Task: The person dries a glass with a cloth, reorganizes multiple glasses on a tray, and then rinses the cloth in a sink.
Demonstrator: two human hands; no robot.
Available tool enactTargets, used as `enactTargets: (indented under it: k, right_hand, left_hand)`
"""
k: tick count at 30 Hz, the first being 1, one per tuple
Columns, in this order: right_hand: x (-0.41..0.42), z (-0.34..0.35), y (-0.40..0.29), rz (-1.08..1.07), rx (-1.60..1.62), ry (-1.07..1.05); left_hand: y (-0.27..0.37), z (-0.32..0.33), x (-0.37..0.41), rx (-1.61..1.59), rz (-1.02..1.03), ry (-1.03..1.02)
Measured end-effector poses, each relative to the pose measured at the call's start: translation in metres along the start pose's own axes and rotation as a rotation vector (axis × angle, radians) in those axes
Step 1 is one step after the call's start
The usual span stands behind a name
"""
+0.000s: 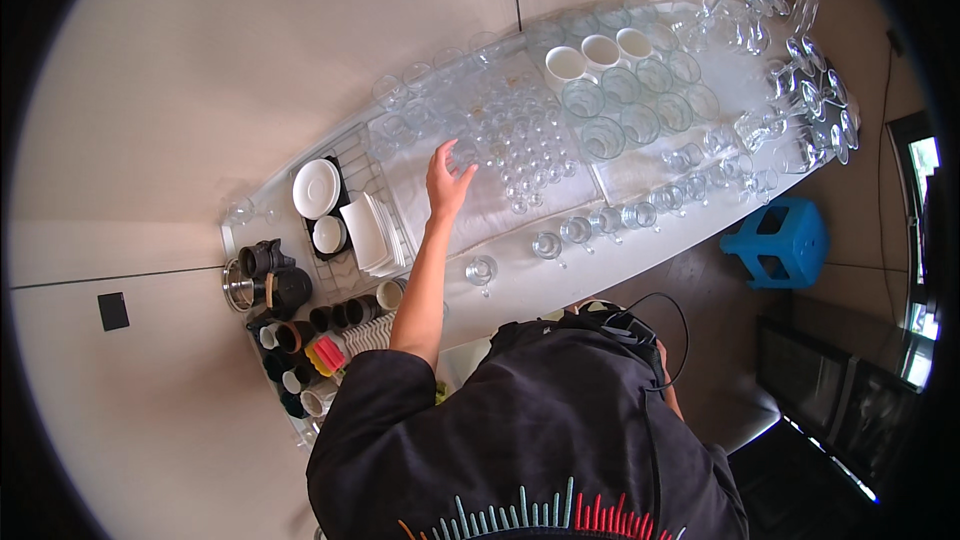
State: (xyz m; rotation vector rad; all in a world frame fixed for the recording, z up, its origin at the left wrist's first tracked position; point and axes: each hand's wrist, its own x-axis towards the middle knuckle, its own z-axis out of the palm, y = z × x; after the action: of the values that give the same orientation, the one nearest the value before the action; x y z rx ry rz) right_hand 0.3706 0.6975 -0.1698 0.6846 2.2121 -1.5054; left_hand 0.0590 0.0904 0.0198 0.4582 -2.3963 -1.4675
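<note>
My left hand (448,178) reaches over the table, thumb and fingers curved around a clear glass (464,153). Just right of it, many small clear glasses (525,142) stand close together on a white cloth (427,199). Nearer to me, a single glass mug (481,270) stands apart from a line of glass mugs (576,229) along the near edge. Three white mugs (565,64) stand among rows of clear tumblers (603,137) farther right. Of my right arm only a part shows beside my dark shirt; its hand is out of view.
At left, a wire rack (352,142) holds white saucers (316,188) and stacked white rectangular dishes (369,234). Dark cups (361,310) and a black pot (289,291) crowd the near left end. Stemmed glasses (810,97) fill the right end. A blue plastic stool (802,243) stands beside the table.
</note>
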Motion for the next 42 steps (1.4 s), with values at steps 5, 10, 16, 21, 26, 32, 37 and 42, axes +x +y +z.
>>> enactTargets:
  k: [5,10,16,21,26,32,37,42]
  right_hand:
    - [-0.001,-0.004,-0.003,0.006,0.009,0.018]
    - [-0.018,0.006,-0.045,-0.037,-0.070,0.022]
    - [-0.022,0.004,-0.052,-0.087,-0.109,0.017]
    - [-0.022,0.011,-0.058,-0.068,-0.079,0.016]
    - [0.005,0.008,0.023,0.077,0.079,0.069]
    - [0.003,0.006,0.022,0.004,0.016,0.046]
    - [-0.006,0.008,0.003,-0.032,-0.086,0.050]
    - [0.010,0.012,0.051,0.019,0.027,0.009]
  left_hand:
    - [0.000,0.007,0.001,0.006,0.000,0.020]
    - [-0.004,0.008,-0.001,-0.010,-0.007,0.067]
    - [-0.008,0.017,-0.001,-0.026,0.012,0.074]
    - [-0.009,0.014,-0.003,-0.001,0.017,0.102]
    - [-0.013,0.025,0.000,-0.025,0.030,0.095]
    - [-0.017,0.025,-0.008,0.000,0.046,0.111]
    - [0.016,0.004,-0.028,0.226,0.063,0.249]
    - [0.089,0.024,-0.101,0.271,0.143,-0.380]
